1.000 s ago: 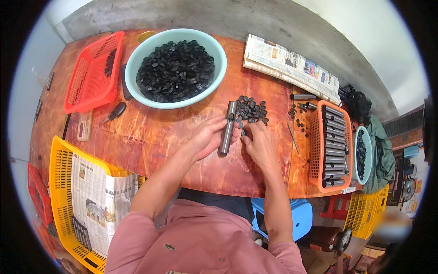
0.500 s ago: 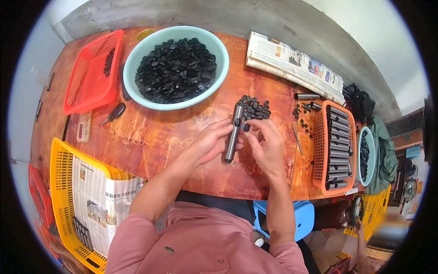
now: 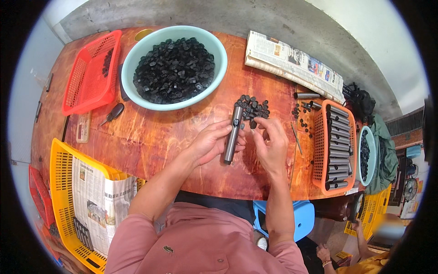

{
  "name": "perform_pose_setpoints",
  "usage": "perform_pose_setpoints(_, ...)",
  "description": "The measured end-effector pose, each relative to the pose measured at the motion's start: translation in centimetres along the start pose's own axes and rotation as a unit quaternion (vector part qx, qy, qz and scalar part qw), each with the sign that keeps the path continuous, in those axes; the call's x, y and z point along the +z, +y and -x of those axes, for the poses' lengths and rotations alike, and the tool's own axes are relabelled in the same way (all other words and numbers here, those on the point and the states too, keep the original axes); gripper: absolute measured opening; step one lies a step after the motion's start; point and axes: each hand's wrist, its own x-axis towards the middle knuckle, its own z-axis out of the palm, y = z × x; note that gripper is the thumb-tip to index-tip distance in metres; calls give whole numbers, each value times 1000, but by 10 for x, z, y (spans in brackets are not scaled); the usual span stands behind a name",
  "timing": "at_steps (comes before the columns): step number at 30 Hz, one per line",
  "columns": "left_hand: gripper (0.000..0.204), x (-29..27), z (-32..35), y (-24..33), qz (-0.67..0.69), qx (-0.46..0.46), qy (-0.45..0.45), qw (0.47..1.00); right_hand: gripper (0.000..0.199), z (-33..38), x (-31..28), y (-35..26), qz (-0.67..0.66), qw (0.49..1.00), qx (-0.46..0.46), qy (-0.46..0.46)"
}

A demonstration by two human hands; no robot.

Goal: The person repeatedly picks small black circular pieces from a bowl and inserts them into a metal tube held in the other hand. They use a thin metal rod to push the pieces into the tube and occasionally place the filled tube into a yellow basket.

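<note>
My left hand [image 3: 211, 142] is closed around a short grey metal tube [image 3: 232, 140], held slanting above the table with its upper end away from me. A small black piece [image 3: 236, 122] sits in the side of the tube near that end. Just right of the tube, my right hand [image 3: 273, 144] pinches another small black plastic piece [image 3: 253, 124] between thumb and forefinger, apart from the tube. Beyond both hands lies a loose pile of similar black pieces [image 3: 255, 108] on the reddish wooden table [image 3: 182, 132].
A pale blue basin [image 3: 130, 91] full of black pieces stands at the back left, beside a red basket [image 3: 77, 102]. To the right are an orange basket [image 3: 321, 146] of tubes and folded newspaper [image 3: 269, 50]. Another person's hand [image 3: 324, 253] shows at lower right.
My right hand has moved slightly away from the tube and up with the small black piece. The tube stays in my left hand. Another person's hand has come into view at lower right.
</note>
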Motion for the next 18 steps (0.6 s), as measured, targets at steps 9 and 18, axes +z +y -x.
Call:
perform_pose_setpoints(9,40,2,1,4,21,74,14,997,24,24,7,14,-15,994,70,-87)
perform_pose_setpoints(18,35,1,3,10,32,85,58,994,27,16,19,25,-7,999,36,-37)
